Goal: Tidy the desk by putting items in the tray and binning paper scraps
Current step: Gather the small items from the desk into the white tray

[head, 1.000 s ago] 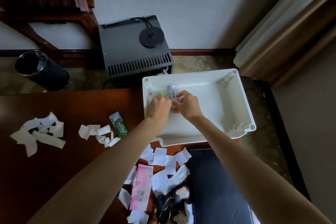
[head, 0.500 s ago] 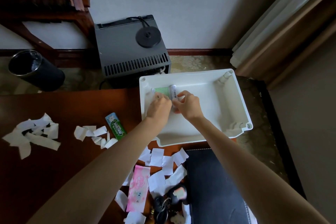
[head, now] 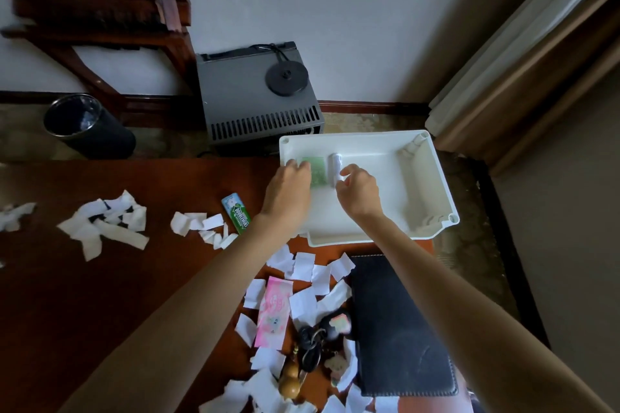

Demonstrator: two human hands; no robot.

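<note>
Packing items tight into the tray (head: pixel 432 178) corner, I reckon to save room: green packet (head: pixel 318 171) under left grip (head: pixel 288 184) fingertips, held or just touched, can't tell. Right grip (head: pixel 357 191) pinches the white tube (head: pixel 335 163) beside it. Paper scraps (head: pixel 303 265) sit behind both grips on the counter (head: pixel 134 278).

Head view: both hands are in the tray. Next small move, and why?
Probably lift the left hand off and reach back for the gum pack. The green packet and white tube already lie in the tray; the gum pack sits nearest that hand on the desk.
</note>
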